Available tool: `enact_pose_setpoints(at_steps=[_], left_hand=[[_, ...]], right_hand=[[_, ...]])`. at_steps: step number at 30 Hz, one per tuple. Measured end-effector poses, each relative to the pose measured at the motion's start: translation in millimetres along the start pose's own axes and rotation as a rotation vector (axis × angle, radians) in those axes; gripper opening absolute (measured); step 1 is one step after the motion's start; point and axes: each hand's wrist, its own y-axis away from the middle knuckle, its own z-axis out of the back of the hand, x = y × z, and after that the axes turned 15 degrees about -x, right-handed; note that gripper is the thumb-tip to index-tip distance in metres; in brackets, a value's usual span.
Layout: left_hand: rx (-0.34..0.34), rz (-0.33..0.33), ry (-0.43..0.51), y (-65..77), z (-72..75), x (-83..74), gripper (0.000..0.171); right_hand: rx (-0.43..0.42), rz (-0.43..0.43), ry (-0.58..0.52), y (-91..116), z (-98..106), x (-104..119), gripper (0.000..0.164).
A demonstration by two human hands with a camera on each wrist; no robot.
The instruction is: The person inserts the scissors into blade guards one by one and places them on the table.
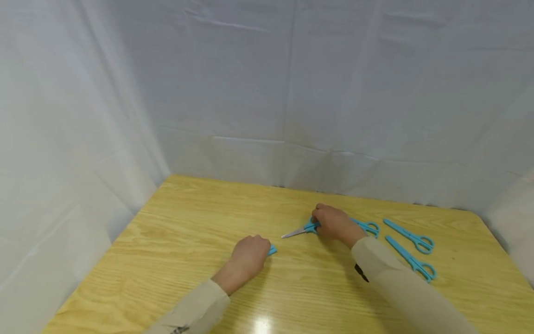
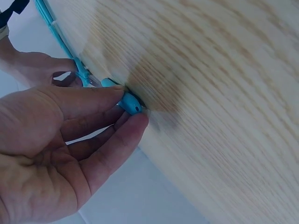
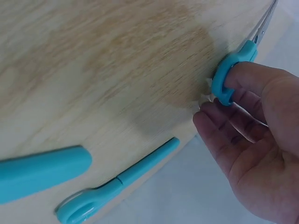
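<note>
My left hand point(image 1: 249, 255) pinches a small turquoise scissor blade cover point(image 2: 131, 103) between thumb and fingers, low over the wooden table. To its right, my right hand point(image 1: 335, 224) holds a pair of scissors point(image 1: 309, 226) by the turquoise handle. In the right wrist view, the thumb goes through a handle loop point(image 3: 223, 74). The bare metal blades point(image 1: 294, 233) point left, towards the cover, with a gap between them. Most of the cover is hidden behind the left hand in the head view.
Partly behind the right hand lies another pair of turquoise scissors point(image 1: 370, 228). Two covered pairs, one farther back point(image 1: 410, 235) and one nearer point(image 1: 410, 259), lie at the right of the wooden table point(image 1: 187, 218). White sheeting point(image 1: 267, 93) hangs behind and at the sides.
</note>
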Motion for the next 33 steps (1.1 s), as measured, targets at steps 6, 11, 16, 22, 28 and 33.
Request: enact_pose_setpoints(at_steps=[6, 11, 16, 22, 28, 33], left_hand=[[-0.021, -0.026, 0.013, 0.2, -1.6, 3.3, 0.016], [-0.028, -0.042, 0.013, -0.1, -3.6, 7.7, 0.015], [0.014, -0.004, 0.079, -2.6, -2.9, 18.3, 0.014], [0.054, 0.046, 0.184, -5.0, -2.9, 31.7, 0.024], [0.027, 0.019, 0.258, -4.7, 0.1, 36.1, 0.02], [0.005, -0.004, 0.289, -3.3, 4.9, 35.2, 0.014]], right_hand=[[-0.006, -0.005, 0.01, 7, 6, -1, 0.016], [-0.008, 0.001, 0.006, 13, 7, -4, 0.015], [-0.022, -0.018, -0.043, 22, 11, -7, 0.015], [-0.061, -0.037, -0.094, 38, 23, -2, 0.015], [-0.122, 0.006, -0.097, 55, 37, 3, 0.012], [-0.142, 0.034, -0.107, 69, 46, 5, 0.022]])
